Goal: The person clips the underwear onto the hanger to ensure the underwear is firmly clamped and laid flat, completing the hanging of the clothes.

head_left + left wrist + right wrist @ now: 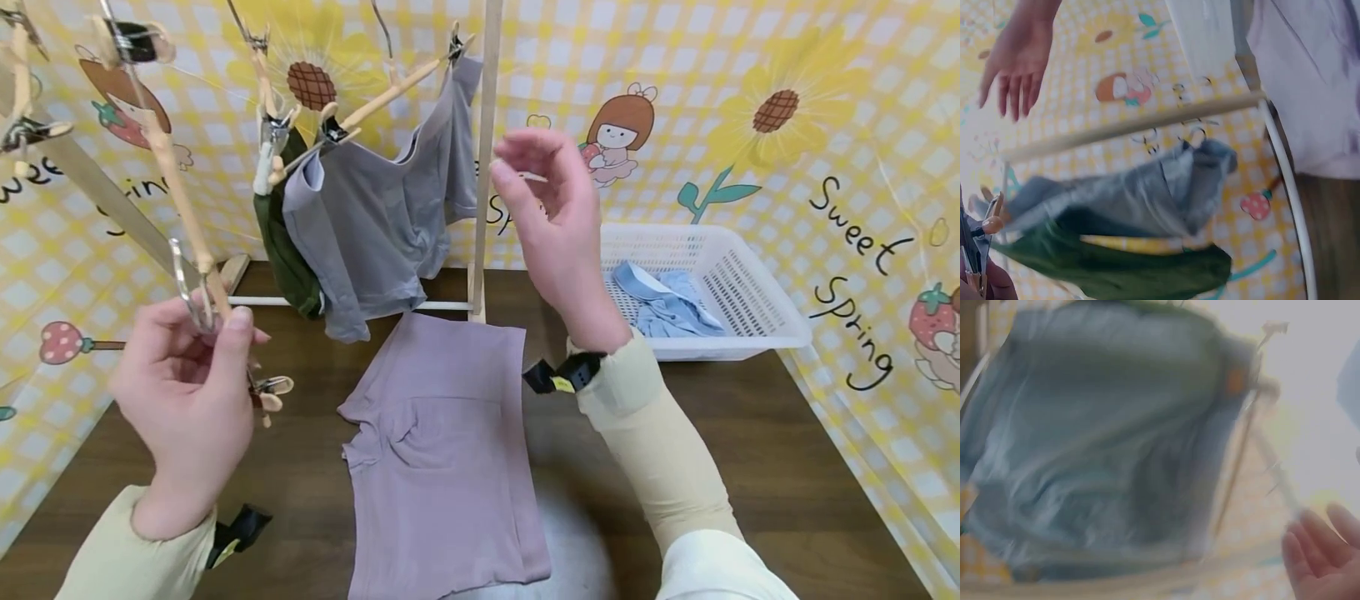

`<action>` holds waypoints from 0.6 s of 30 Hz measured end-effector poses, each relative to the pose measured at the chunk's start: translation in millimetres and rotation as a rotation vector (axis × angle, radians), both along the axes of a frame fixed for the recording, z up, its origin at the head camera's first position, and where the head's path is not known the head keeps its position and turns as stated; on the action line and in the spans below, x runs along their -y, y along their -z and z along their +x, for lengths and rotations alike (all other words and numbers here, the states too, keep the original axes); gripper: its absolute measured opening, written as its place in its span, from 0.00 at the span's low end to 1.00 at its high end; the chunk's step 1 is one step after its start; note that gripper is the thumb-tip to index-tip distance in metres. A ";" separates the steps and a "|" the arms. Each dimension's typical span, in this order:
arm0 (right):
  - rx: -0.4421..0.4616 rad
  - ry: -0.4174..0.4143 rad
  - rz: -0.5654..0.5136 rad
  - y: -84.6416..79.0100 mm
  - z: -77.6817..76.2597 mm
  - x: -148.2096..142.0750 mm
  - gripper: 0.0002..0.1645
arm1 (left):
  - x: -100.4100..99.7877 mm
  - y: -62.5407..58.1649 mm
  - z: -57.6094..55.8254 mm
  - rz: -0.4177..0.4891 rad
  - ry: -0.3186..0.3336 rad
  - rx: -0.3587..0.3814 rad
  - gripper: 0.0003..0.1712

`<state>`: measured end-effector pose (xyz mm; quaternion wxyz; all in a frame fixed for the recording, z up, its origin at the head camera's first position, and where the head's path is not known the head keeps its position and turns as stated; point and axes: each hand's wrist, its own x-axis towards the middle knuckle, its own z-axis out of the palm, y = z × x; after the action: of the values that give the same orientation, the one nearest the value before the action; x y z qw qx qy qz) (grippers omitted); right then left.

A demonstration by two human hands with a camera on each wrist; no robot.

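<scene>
In the head view, my left hand (187,392) grips a wooden clip hanger (174,179) near its lower end, with metal clips at both ends. My right hand (551,221) is raised beside the rack post, its fingers loosely bent and holding nothing. Between the hands, grey underpants (382,208) hang by clips from another wooden hanger (393,92). Dark green fabric (281,250) hangs behind them at the left. Mauve boxer briefs (450,467) lie spread flat below. The right wrist view is blurred; it shows the hanging grey underpants (1104,444) beside my right fingers.
A white basket (765,292) at the right holds light blue fabric (667,300). The rack's upright post (486,167) stands between the grey underpants and my right hand, with a white bar (450,305) low down. Dark wood tabletop (750,467) lies beneath, patterned cloth behind.
</scene>
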<state>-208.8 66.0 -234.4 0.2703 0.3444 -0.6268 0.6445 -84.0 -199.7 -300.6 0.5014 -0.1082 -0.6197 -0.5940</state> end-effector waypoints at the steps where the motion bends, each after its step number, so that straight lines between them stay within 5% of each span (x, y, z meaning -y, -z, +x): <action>1: -0.046 -0.030 0.032 -1.1 8.4 0.0 0.16 | -4.8 -1.2 0.8 0.006 0.020 -0.018 0.11; 5: -0.144 -0.174 0.198 -2.6 44.7 1.6 0.14 | -23.9 -1.6 3.4 -0.011 0.053 -0.049 0.11; 10: -0.153 -0.346 0.330 -3.2 81.3 3.3 0.21 | -45.2 3.7 1.5 -0.082 0.076 -0.054 0.13; 18: -0.077 -0.306 0.328 6.3 96.0 -13.2 0.06 | -67.6 16.9 -4.9 -0.178 0.216 -0.030 0.16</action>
<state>-112.8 79.3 -240.6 0.1336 0.4992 -0.6529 0.5538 -88.9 -132.1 -317.5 0.4321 -0.2275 -0.6470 -0.5855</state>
